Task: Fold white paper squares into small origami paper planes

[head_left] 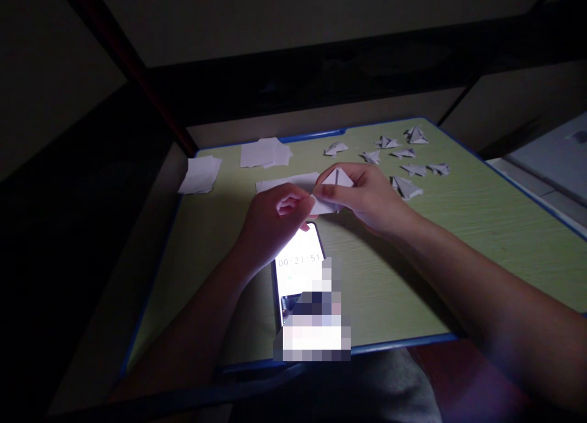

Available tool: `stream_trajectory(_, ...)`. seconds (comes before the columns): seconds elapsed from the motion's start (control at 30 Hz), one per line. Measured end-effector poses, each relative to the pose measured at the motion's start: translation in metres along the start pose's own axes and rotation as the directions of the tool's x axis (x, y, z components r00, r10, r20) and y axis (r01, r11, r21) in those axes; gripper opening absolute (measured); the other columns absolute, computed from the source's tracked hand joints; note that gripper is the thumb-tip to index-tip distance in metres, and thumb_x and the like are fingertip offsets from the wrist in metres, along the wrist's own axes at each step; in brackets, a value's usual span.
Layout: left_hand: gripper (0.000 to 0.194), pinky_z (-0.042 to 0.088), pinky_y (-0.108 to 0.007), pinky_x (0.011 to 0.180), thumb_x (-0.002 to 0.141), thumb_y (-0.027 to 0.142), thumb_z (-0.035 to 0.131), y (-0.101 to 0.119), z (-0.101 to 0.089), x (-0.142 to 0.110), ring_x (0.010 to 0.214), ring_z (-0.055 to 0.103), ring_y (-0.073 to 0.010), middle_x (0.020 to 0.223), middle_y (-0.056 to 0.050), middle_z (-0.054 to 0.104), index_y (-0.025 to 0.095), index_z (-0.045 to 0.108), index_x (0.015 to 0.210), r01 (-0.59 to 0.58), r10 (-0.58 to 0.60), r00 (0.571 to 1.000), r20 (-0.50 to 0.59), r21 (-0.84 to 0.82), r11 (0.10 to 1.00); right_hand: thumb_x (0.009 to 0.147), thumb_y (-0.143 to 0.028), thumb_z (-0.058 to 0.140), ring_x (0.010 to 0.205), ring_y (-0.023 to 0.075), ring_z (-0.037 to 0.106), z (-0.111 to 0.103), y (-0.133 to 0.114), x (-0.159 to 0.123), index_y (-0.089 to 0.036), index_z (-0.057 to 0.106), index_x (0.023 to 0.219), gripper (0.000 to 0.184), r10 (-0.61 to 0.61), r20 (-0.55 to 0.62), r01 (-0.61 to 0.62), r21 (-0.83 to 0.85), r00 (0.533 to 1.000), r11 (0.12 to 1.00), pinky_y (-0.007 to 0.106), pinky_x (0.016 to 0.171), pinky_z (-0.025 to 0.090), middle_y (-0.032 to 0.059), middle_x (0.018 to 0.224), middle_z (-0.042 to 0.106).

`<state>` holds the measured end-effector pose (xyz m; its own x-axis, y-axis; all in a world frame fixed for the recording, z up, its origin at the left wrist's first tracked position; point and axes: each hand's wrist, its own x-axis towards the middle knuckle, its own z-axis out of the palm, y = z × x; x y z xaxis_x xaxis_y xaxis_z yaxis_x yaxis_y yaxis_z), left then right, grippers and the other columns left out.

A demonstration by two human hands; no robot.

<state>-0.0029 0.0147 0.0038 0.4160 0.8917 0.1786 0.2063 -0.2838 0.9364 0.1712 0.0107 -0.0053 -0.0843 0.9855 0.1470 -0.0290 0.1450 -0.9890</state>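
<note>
In the head view, the left hand (279, 218) and right hand (367, 194), fingers closed, pinch a folded white paper piece (337, 187) just beyond the glowing rectangular phone (300, 252) (its screen reads 00:27:51), above the pale green, blue-edged surface (367, 288).

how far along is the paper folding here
Apparently done: eight small, pointed, folded white paper shapes on the pale green, blue-edged table. In hand: a creased white paper piece, pinched between the left hand and right hand. Probably left: two loose stacks of flat white paper, plus flat white paper behind the hands. The intended total isn't visible.
</note>
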Motion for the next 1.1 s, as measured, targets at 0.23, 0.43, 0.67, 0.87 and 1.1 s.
stream_trajectory(0.23,0.007,0.051,-0.022,0.052,0.076,0.024,0.063,0.0011,0.002,-0.0003,0.059,0.064,-0.0114,0.067,0.001,0.067,0.018,0.059,0.075,0.022,-0.022,1.0,-0.019,-0.005,1.0,0.067,-0.026,0.078,0.05,0.0081,0.046,0.0011,-0.0017,-0.0005,-0.017,0.068,0.068,0.013,0.025,-0.027,-0.026,-0.036,0.999,0.999,0.024,0.049,0.03,-0.0035,0.057,0.058)
stream_trajectory(0.43,0.009,0.049,-0.021,0.049,0.078,0.024,0.063,0.0026,0.0,0.0003,0.057,0.063,-0.0111,0.066,0.001,0.066,0.018,0.059,0.074,0.019,-0.018,0.999,-0.035,0.01,1.0,0.069,-0.029,0.078,0.052,0.0085,0.047,0.001,-0.0005,-0.0002,-0.017,0.069,0.071,0.015,0.01,-0.013,-0.011,-0.023,1.0,1.0,0.025,0.05,0.033,-0.0029,0.06,0.059)
stream_trajectory(0.67,0.01,0.054,-0.022,0.056,0.077,0.024,0.063,0.0016,-0.0012,0.0006,0.061,0.065,-0.0112,0.068,0.001,0.064,0.017,0.057,0.072,0.008,-0.009,0.999,-0.034,-0.011,1.0,0.069,-0.025,0.077,0.053,0.0086,0.049,-0.0004,-0.0019,0.001,-0.016,0.068,0.07,0.013,-0.001,-0.028,0.002,0.043,1.0,0.999,0.025,0.05,0.032,-0.0013,0.062,0.061)
stream_trajectory(0.87,0.01,0.057,-0.023,0.059,0.076,0.025,0.064,-0.0046,0.0017,0.002,0.064,0.063,-0.0116,0.071,0.0,0.064,0.018,0.057,0.074,0.007,-0.01,0.999,-0.05,-0.056,0.998,0.07,-0.026,0.077,0.051,0.0082,0.047,0.0023,-0.0007,0.0001,-0.017,0.067,0.066,0.014,-0.017,-0.014,0.017,-0.005,1.0,1.0,0.025,0.049,0.033,-0.0024,0.059,0.059)
stream_trajectory(1.1,0.011,0.057,-0.021,0.055,0.077,0.025,0.064,-0.0025,0.0001,0.0013,0.063,0.062,-0.0108,0.071,-0.001,0.064,0.016,0.059,0.074,-0.018,0.016,0.998,-0.062,-0.036,0.999,0.068,-0.028,0.079,0.052,0.0075,0.049,0.004,0.0002,-0.0003,-0.016,0.068,0.068,0.016,-0.009,0.001,0.009,0.024,1.0,1.0,0.024,0.049,0.033,-0.0028,0.06,0.061)
